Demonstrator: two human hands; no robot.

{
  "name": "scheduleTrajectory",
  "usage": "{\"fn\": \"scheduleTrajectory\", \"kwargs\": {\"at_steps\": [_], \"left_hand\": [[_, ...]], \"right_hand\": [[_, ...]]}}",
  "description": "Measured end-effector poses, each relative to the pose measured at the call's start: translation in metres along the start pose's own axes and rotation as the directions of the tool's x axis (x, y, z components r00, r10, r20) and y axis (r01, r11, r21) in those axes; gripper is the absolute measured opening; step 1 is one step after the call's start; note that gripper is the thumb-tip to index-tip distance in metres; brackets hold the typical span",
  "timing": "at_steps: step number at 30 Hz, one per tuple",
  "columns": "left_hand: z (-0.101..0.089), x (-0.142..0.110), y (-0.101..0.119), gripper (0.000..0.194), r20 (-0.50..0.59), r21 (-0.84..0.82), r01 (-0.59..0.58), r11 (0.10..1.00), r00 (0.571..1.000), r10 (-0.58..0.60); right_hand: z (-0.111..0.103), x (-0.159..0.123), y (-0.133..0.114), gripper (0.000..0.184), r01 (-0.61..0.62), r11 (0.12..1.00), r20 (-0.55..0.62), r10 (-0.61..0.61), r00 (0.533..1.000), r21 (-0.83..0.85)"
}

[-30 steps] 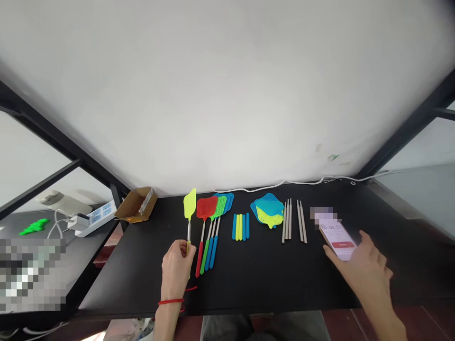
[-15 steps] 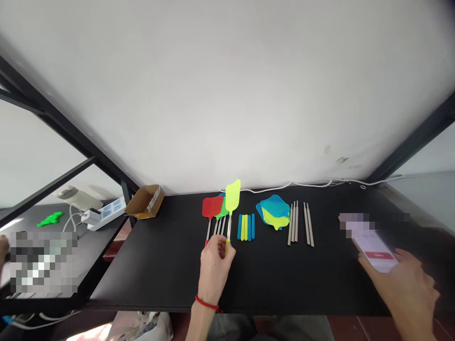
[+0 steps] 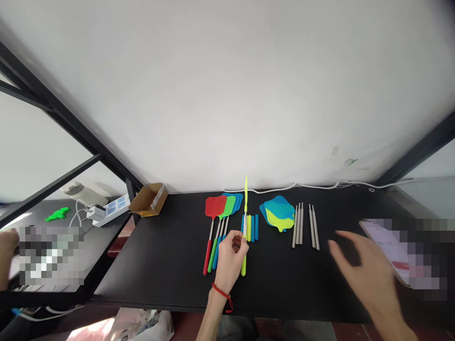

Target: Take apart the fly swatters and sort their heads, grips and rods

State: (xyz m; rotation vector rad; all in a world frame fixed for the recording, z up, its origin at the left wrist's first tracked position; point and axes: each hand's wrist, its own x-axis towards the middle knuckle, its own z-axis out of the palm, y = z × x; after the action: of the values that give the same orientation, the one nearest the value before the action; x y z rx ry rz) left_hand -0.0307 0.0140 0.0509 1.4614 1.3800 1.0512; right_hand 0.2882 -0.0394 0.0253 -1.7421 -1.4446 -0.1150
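Observation:
My left hand (image 3: pixel 230 258) grips a yellow fly swatter (image 3: pixel 245 226) by its handle and holds it upright, its head turned edge-on above the table. It hovers over a row of loose blue and yellow handles (image 3: pixel 250 228). To the left lie several finished swatters (image 3: pixel 217 222) with red, green and blue heads. My right hand (image 3: pixel 369 270) is open, fingers spread, above the table beside a phone (image 3: pixel 387 248). A stack of loose swatter heads (image 3: pixel 278 214) and several grey rods (image 3: pixel 304 226) lie between the hands.
The black table (image 3: pixel 159 265) stands against a white wall, with a white cable (image 3: pixel 320 185) along the back edge. A small cardboard box (image 3: pixel 148 200) sits at the back left. On a side desk lies a power strip (image 3: pixel 106 210); another person's hand (image 3: pixel 7 253) shows at far left.
My left hand carried the yellow swatter rightward, from left of the finished swatters to over the loose handles, turning its head edge-on. My right hand let go of the phone and opened.

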Motion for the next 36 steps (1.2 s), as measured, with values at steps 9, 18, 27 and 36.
{"fn": "scheduleTrajectory", "kwargs": {"at_steps": [9, 18, 27, 36], "left_hand": [[0.027, 0.017, 0.000, 0.026, 0.255, -0.294, 0.004, 0.956, 0.964, 0.074], [0.040, 0.028, -0.007, 0.030, 0.215, -0.091, -0.197, 0.976, 0.953, 0.212], [0.042, 0.027, -0.012, 0.035, 0.169, -0.071, -0.176, 0.982, 0.968, 0.186], [0.041, 0.026, -0.003, 0.039, 0.337, -0.264, -0.038, 0.964, 0.933, 0.129]], "right_hand": [[0.088, 0.068, -0.120, 0.042, -0.459, 0.646, 0.721, -0.211, 0.660, 0.610], [0.113, 0.054, -0.099, 0.039, -0.577, 0.449, 0.696, -0.159, 0.700, 0.682], [0.111, 0.043, -0.104, 0.042, -0.483, 0.539, 0.656, -0.185, 0.731, 0.690], [0.109, 0.039, -0.101, 0.039, -0.448, 0.530, 0.626, -0.218, 0.749, 0.720]]}}
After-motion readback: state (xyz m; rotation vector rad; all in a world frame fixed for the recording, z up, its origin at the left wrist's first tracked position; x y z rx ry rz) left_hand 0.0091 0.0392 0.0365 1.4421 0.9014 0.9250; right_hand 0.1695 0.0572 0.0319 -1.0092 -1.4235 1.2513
